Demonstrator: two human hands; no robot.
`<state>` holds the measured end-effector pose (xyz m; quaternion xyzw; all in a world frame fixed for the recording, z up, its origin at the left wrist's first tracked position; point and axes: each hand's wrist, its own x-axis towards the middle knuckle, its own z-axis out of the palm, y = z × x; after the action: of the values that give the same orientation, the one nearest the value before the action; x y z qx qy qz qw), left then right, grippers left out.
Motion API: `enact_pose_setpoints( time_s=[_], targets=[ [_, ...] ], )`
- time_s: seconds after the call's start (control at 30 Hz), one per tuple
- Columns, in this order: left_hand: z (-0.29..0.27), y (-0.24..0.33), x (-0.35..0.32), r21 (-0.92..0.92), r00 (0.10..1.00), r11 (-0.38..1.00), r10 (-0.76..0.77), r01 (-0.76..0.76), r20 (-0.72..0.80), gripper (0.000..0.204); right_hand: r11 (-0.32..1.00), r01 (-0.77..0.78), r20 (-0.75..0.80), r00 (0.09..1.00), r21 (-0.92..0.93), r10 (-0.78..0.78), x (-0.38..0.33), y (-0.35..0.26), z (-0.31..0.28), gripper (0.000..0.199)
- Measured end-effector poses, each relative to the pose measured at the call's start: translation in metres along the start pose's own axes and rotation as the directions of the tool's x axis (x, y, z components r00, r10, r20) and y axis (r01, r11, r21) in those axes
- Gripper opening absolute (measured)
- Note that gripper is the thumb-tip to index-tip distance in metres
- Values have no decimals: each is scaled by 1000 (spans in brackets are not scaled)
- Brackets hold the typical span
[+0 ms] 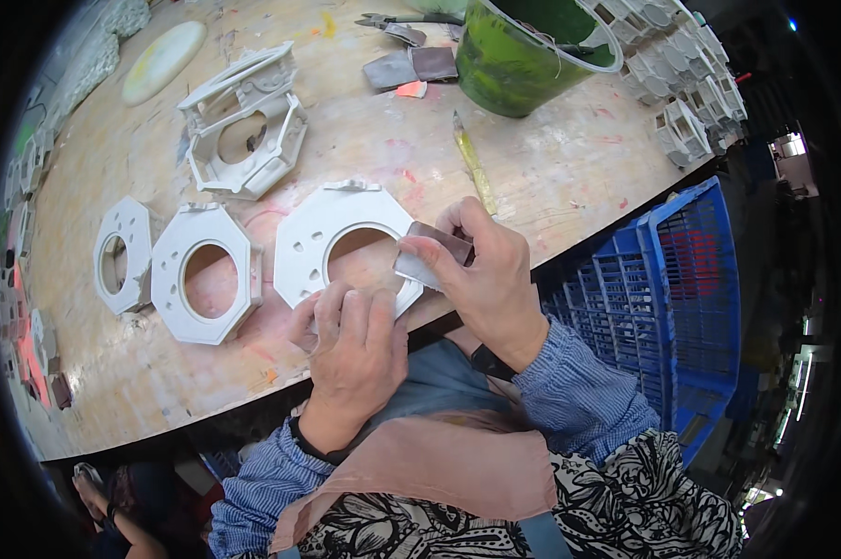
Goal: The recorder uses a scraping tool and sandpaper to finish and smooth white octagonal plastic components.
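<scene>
A white octagonal frame (301, 224) with a round hole stands on edge at the front of the worktable. My left hand (353, 349) grips its lower rim, fingers folded over the edge. Between the thumb and fingers of my right hand (490, 270) is a folded piece of sandpaper (420, 270), brown on one side and grey on the other, held against the frame's right edge. To the left stand a second white octagonal frame (173, 270) and a smaller-looking one (113, 224). Farther back lies an open white frame part (290, 140).
A green bucket (504, 65) stands at the back, beside sandpaper pieces (392, 70) and pliers (383, 19). A yellow craft knife or pencil-like tool (473, 163) lies right of centre. White parts (686, 84) are piled at the right edge; a blue crate (658, 307) stands below.
</scene>
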<state>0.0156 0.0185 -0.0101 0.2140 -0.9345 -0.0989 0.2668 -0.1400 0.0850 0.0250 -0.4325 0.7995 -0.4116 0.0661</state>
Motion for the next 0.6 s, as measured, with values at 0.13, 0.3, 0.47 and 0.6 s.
enact_pose_setpoints(
  time_s=[0.13,0.3,0.47,0.6],
  targets=[
    [-1,0,0,10,1000,1000,6,-6,-10,32,995,-96,98,991,37,92,-2,-8,-2,25],
    [-2,1,1,-13,1000,1000,6,-6,-10,33,998,64,86,994,-26,-61,-3,-4,-2,20],
    [-3,1,1,-47,1000,999,3,-4,-23,31,954,-223,9,974,200,226,7,-2,2,23],
    [-2,1,1,13,1000,1000,14,-14,-6,31,991,-125,-46,991,51,128,5,-4,20,27]
  ],
)
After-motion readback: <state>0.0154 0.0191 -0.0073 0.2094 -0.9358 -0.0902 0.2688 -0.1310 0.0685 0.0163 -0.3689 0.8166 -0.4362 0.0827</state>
